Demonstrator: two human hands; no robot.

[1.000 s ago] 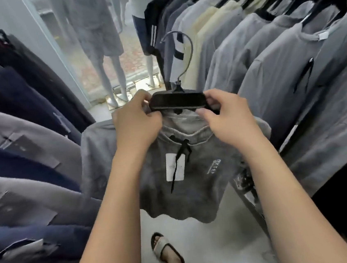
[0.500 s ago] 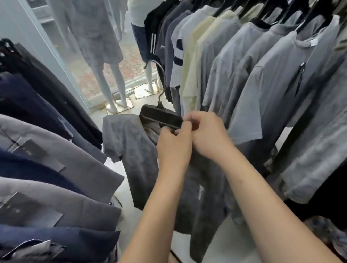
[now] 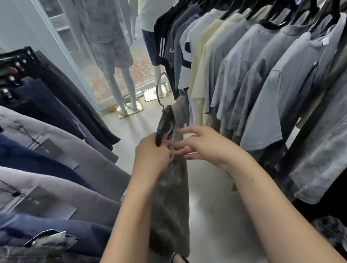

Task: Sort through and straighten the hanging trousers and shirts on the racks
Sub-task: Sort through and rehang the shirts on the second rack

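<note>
At the left, the trousers [image 3: 46, 132] hang in a tight row on clip hangers, grey and navy. In the middle aisle our left hand [image 3: 151, 155] grips the near end of the black hanger [image 3: 164, 122], and the grey garment [image 3: 171, 200] hangs down from it edge-on. Our right hand [image 3: 206, 145] is just beside, fingers loosely spread, fingertips at the cloth. At the right hang the shirts [image 3: 269, 72].

A mottled grey garment [image 3: 171, 198] of soft, matt, slightly fuzzy cloth hangs from a glossy black plastic hanger [image 3: 163, 126] with a thin dark wire hook [image 3: 158, 92]. The trousers [image 3: 69, 163] are smooth woven cloth with matt card tags [image 3: 48, 150]. The shirts [image 3: 271, 91] look soft and matt. The pale floor [image 3: 209, 192] shines.
</note>
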